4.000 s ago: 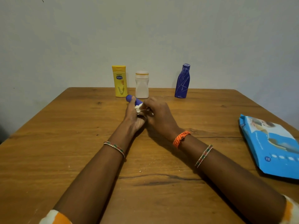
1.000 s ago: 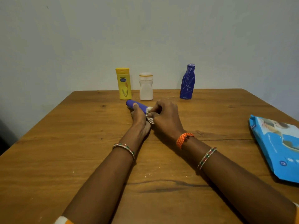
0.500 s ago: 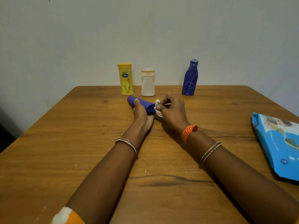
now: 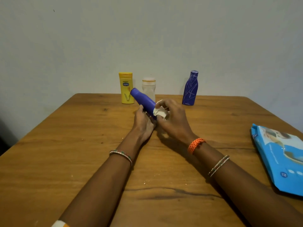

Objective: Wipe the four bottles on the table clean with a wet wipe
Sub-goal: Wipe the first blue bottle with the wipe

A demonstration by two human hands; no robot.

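The left hand (image 4: pixel 144 122) now tips the purple bottle (image 4: pixel 143 101) up toward 11 o'clock; the right hand (image 4: pixel 172 120) pinches the wet wipe (image 4: pixel 159 112) lower down, so wiping goes on.

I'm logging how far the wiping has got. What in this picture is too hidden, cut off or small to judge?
- Purple bottle, head view: its lower end is covered by the wipe, the left hand and the right hand.
- White bottle: partly behind the purple bottle.
- Blue wipes pack: cut off by the right edge.
- Yellow bottle: label text too small.
- Whether any bottle is clean: not visible.
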